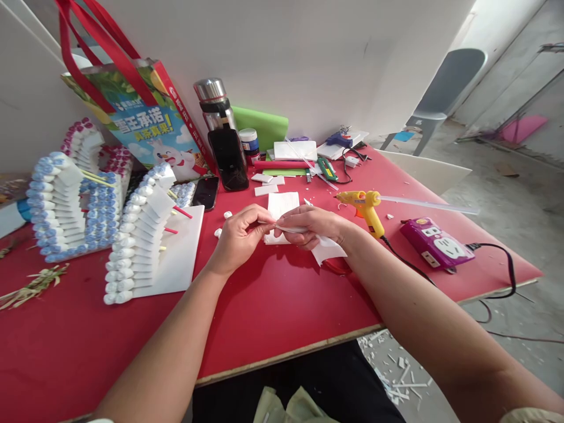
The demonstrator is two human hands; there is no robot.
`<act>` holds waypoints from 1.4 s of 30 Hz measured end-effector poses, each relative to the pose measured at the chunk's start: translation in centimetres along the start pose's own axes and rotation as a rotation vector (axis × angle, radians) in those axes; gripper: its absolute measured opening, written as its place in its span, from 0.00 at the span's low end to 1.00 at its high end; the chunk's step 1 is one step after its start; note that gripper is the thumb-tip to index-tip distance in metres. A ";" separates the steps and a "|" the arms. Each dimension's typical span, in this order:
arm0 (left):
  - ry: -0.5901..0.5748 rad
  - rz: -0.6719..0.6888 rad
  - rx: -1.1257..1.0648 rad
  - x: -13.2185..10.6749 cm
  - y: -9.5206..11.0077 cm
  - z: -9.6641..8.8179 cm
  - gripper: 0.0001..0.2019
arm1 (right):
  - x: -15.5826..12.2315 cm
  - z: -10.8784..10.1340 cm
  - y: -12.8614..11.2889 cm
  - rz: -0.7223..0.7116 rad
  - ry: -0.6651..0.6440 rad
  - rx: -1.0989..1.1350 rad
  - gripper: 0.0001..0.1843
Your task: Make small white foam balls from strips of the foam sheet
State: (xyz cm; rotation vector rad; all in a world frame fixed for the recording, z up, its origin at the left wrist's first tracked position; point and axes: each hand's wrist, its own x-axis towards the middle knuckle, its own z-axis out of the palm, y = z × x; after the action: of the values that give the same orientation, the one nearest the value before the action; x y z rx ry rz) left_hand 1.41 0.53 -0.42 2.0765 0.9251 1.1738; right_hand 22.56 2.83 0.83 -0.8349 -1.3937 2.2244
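Near the middle of the red table, my left hand [244,234] and my right hand [311,225] meet, both pinching a strip of thin white tissue paper [329,249]. Its loose end hangs down below my right palm. Behind my hands lies a flat stack of white tissue [282,203]. Small white rolled pieces [227,215] rest just left of my left hand. Farther left stands a curved white model [143,235] with rows of white rolls along its edge, on a white board [189,249].
A yellow hot glue gun [363,207] and a purple power strip [436,242] with cords lie at right. At the back stand a steel flask [214,100], a phone [228,157] and a colourful bag [145,129]. Blue-and-white roll models [57,205] stand at left.
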 end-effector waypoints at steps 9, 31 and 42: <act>0.049 0.372 0.505 -0.1 -0.1 0.3 0.06 | 1.5 -0.5 0.5 0.125 -0.114 0.201 0.09; -0.402 -1.130 -0.959 0.9 0.3 -0.8 0.18 | 0.0 2.0 1.1 -0.638 0.427 -1.359 0.10; -0.321 -1.042 -1.025 0.7 0.5 -0.9 0.12 | 0.2 1.8 1.4 -0.570 0.506 -1.296 0.11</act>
State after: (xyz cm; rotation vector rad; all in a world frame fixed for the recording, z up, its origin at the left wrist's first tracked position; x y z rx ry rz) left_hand 0.98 0.85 0.74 0.7116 0.7959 0.4961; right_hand 21.20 1.14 0.09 -1.0272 -2.3059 0.4502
